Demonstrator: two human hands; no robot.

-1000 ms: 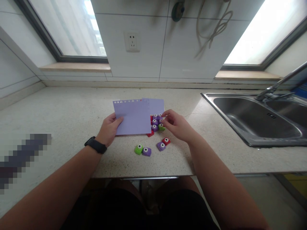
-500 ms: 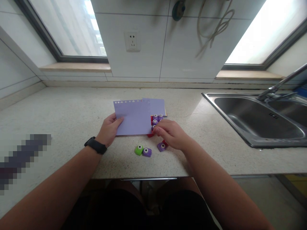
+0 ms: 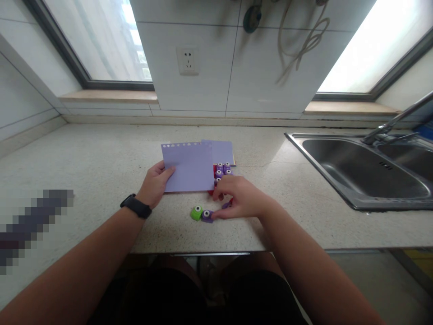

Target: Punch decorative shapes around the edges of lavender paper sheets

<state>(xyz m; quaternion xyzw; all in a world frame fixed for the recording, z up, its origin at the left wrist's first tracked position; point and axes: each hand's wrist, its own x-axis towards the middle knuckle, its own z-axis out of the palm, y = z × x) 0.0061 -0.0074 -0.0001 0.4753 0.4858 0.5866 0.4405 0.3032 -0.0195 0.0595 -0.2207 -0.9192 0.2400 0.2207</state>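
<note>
My left hand grips the left edge of a light purple sheet of paper, thumb on top. Small punched shapes run along the sheet's far edge. To the right of the sheet, my right hand has thumb and fingers spread apart, with nothing seen between them. Its thumb tip reaches the right side of a purple craft punch; I cannot tell whether they touch. A green craft punch stands beside that one. Under the right hand another purple punch is mostly hidden.
Several purple punches sit in a red holder, partly behind the sheet and right hand. A stack of purple paper lies behind. A steel sink is set in the counter at right; a socket is on the wall.
My right hand has opened, and its thumb has come down and left from the red holder toward the purple punch. The left hand and sheet have stayed nearly still.
</note>
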